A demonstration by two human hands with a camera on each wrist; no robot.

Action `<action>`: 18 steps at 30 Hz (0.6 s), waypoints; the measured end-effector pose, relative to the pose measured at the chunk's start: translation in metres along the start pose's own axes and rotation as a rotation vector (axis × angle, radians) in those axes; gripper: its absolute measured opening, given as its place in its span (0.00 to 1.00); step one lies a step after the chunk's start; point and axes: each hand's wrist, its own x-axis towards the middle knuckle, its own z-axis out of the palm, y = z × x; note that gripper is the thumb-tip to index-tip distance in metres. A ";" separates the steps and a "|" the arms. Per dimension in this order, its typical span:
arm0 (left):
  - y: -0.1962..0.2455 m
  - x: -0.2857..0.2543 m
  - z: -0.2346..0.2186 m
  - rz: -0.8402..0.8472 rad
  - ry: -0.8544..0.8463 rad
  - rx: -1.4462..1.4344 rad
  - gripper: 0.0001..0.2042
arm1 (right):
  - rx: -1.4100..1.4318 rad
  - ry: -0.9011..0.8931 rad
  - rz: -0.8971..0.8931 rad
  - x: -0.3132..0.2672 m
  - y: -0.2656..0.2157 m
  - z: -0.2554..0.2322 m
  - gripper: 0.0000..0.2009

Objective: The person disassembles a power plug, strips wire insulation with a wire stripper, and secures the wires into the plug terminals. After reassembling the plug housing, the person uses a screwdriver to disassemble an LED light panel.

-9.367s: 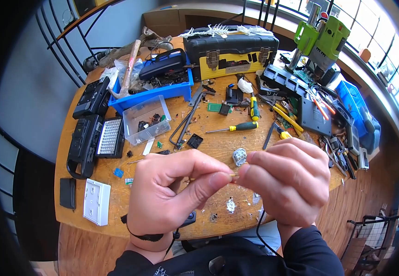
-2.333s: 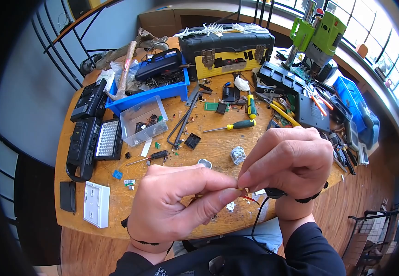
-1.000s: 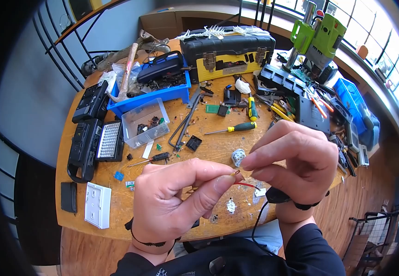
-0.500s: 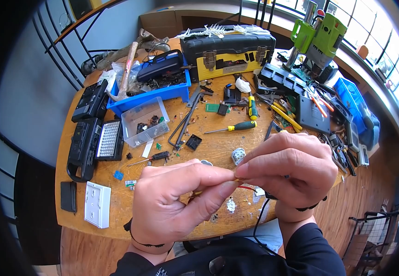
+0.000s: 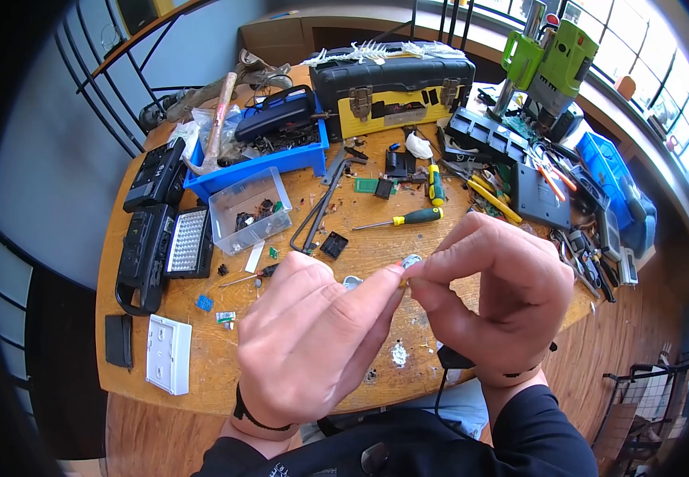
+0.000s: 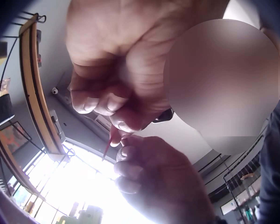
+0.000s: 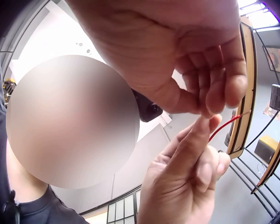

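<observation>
Fingertip to fingertip, my two hands meet over the middle of the table in the head view. My left hand (image 5: 312, 342) pinches thin wires between thumb and index finger, knuckles turned up. A red wire (image 7: 224, 126) sticks out past its fingertips in the right wrist view, its far end free. My right hand (image 5: 503, 290) pinches at the same spot, where a small yellowish bit of wire (image 5: 405, 281) shows; the fingers hide most of it. Just behind the fingertips is a grey-white round part (image 5: 412, 261) with holes. A grey cap (image 5: 352, 282) lies left of it.
Behind the hands lie a green-handled screwdriver (image 5: 418, 217), hex keys (image 5: 319, 208) and a clear plastic box (image 5: 253, 211). A blue bin (image 5: 281, 160), a toolbox (image 5: 396, 95) and a green drill press (image 5: 559, 67) stand farther back. A white plastic housing (image 5: 168, 355) sits front left.
A second ago my right fingers were apart from the wire; half a second ago they closed on it. Since then my left hand has rolled knuckles-up and both pinches have risen slightly.
</observation>
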 end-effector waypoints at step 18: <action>0.015 0.009 -0.016 -0.694 -0.184 -0.549 0.03 | -0.165 0.079 -0.221 0.000 -0.002 -0.006 0.02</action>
